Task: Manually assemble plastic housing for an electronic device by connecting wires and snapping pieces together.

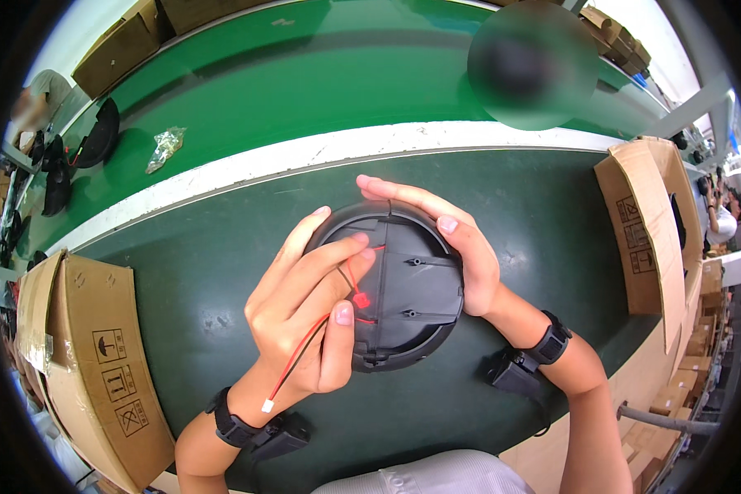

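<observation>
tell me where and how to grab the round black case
Outer rim of the case, probably from the right: its curve suits a cupped palm, as the right hand shows, and that side is clear of the red and black wires.

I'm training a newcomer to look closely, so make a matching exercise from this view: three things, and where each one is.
Things:
1. Round black plastic housing
2. Small white plug
3. Crumpled clear bag

Places:
A. At the end of thin red and black wires
B. On the bright green surface
C. Between the left hand and the right hand

Pairs: 1-C, 2-A, 3-B
</observation>
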{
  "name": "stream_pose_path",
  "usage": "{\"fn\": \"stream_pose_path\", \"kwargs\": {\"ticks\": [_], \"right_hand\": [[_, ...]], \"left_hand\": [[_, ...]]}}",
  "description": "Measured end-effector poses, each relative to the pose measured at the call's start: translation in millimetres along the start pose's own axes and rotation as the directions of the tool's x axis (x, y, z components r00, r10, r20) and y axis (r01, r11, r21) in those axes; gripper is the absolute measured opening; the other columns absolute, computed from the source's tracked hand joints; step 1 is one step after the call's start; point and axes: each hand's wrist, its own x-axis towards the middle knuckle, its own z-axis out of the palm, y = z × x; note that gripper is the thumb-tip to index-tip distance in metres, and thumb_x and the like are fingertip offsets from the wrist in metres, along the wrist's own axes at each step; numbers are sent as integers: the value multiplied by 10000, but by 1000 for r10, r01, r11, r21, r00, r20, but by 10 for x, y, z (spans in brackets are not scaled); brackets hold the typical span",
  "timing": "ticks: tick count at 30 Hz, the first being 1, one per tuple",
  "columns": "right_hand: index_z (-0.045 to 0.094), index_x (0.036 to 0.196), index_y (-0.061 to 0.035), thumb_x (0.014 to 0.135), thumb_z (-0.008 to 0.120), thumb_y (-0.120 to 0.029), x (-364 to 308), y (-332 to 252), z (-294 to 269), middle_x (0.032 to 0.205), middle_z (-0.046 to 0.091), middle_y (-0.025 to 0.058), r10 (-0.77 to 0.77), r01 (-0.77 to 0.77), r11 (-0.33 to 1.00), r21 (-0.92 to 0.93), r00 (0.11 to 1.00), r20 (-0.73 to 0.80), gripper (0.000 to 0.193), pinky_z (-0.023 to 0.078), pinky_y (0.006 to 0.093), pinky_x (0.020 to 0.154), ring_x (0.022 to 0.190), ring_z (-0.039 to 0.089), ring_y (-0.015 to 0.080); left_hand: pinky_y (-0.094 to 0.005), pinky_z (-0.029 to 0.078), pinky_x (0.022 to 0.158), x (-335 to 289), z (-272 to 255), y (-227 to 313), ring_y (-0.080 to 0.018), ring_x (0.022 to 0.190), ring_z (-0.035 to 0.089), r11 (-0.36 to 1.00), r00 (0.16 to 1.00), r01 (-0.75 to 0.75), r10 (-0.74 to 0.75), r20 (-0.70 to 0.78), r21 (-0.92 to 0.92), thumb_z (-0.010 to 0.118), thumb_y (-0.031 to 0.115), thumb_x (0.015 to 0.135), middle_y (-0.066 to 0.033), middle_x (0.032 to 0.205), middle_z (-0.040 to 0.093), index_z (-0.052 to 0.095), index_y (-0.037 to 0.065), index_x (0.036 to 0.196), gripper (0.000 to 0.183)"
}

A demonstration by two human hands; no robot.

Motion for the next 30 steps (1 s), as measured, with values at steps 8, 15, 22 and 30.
{"fn": "stream_pose_path", "kwargs": {"ticks": [8, 15, 22, 30], "right_hand": [[485, 1304, 89, 952, 321, -254, 6, -13, 69, 1331, 536, 193, 49, -49, 999, -11, 999, 14, 518, 352, 347, 1075, 1240, 508, 253], [462, 1301, 120, 904, 333, -393, 3, -33, 163, 1334, 510, 264, 82, -84, 993, -79, 996, -31, 661, 362, 383, 1076, 1232, 518, 307], [487, 1275, 112, 928, 365, -297, -31, 8, 194, 1297, 543, 233, -20, 14, 997, -71, 996, -86, 550, 376, 370, 1064, 1219, 528, 282], [453, 1297, 123, 919, 377, -413, -45, 33, 222, 1317, 519, 258, -4, -8, 993, -120, 995, -102, 660, 372, 385, 1067, 1223, 523, 301]], "left_hand": [[-469, 504, 923, -36, -16, -46, -442, 957, 638, 1000, 1000, -7, 7, -25, -20, 480, 83, 761, -191, 910, 681, 717, -82, 883, 313], [-481, 496, 937, -31, -80, -101, -439, 936, 642, 998, 999, -53, 52, -11, -40, 484, 122, 750, -191, 902, 677, 697, -87, 878, 325], [-443, 460, 932, -190, -51, -286, -400, 1116, 529, 992, 992, -51, 37, -124, -112, 600, 501, 758, -266, 1226, 468, 616, -35, 992, 585], [-469, 371, 1046, -477, -123, -327, -378, 1275, 428, 856, 981, 193, -162, 106, -479, 922, 476, 495, -251, 1448, 236, 203, 38, 1390, 1229]]}}
